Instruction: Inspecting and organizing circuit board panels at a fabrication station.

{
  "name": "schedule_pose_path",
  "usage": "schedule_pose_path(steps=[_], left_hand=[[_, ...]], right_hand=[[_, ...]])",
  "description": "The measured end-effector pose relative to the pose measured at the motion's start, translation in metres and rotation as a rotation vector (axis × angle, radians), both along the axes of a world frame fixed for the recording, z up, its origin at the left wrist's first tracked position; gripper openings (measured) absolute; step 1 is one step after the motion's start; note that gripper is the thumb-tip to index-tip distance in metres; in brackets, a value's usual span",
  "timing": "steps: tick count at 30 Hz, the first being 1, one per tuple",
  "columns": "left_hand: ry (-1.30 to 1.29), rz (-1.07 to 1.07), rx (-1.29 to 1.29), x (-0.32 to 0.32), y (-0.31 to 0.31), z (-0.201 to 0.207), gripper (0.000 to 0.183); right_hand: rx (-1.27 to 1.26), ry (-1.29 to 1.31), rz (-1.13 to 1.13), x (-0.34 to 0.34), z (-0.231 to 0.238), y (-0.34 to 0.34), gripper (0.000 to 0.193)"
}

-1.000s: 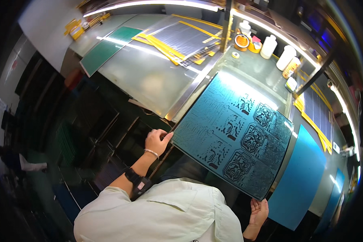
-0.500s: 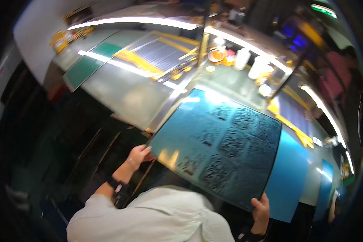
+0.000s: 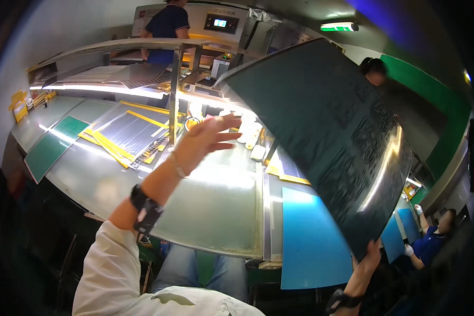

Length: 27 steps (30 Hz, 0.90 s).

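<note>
A large, thin, dark teal panel (image 3: 321,116) with blocks of raised-looking pattern is tilted up at the right of the worktable. My right hand (image 3: 368,257) grips its lower corner, thumb on the near face. My left hand (image 3: 208,139) is raised over the table, apart from the panel, with its fingers spread and nothing in them. Beneath the panel, a plain blue sheet (image 3: 310,242) lies on the table to the right. White bottles (image 3: 250,134) stand beyond my left fingers.
The pale worktable (image 3: 210,221) carries a green sheet (image 3: 58,147) and a yellow-edged striped panel (image 3: 126,129) at left. A metal shelf (image 3: 142,45) on a post (image 3: 174,97) spans the back. One person (image 3: 166,23) stands behind it; another (image 3: 432,242) is at far right.
The panel has gone from lying low before me, held by both hands, to tilted up at the right. My left hand has let go and risen. The view has turned upward.
</note>
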<state>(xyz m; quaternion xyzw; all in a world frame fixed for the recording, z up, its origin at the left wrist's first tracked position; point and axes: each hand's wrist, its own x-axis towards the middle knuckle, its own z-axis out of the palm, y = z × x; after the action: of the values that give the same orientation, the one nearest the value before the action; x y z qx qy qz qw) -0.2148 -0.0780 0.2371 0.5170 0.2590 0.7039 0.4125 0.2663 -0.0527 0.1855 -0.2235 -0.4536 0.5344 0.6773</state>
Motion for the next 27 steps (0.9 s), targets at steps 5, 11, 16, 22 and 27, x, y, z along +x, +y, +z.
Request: schedule_pose_path(steps=[5,11,16,22,27], left_hand=[[1.123,0.004,-0.178,0.064,0.033,-0.102,0.043],[1.378,0.038,-0.202,0.049,-0.024,-0.224,0.056],[1.572,0.099,-0.435,0.034,-0.056,-0.245,0.058],[1.608,0.12,-0.357,0.044,-0.059,-0.247,0.064],[1.521,0.228,-0.415,0.042,-0.069,-0.242,0.065]], right_hand=[[-0.044,0.389,0.268,-0.033,0.09,0.156,0.024],[0.035,0.345,0.426,-0.071,0.156,0.344,0.026],[0.089,0.214,0.405,-0.155,0.15,0.381,0.024],[0.145,-1.693,-0.104,0.018,0.04,0.364,0.045],[-0.605,-2.476,-0.5,0.162,-0.121,0.202,0.061]])
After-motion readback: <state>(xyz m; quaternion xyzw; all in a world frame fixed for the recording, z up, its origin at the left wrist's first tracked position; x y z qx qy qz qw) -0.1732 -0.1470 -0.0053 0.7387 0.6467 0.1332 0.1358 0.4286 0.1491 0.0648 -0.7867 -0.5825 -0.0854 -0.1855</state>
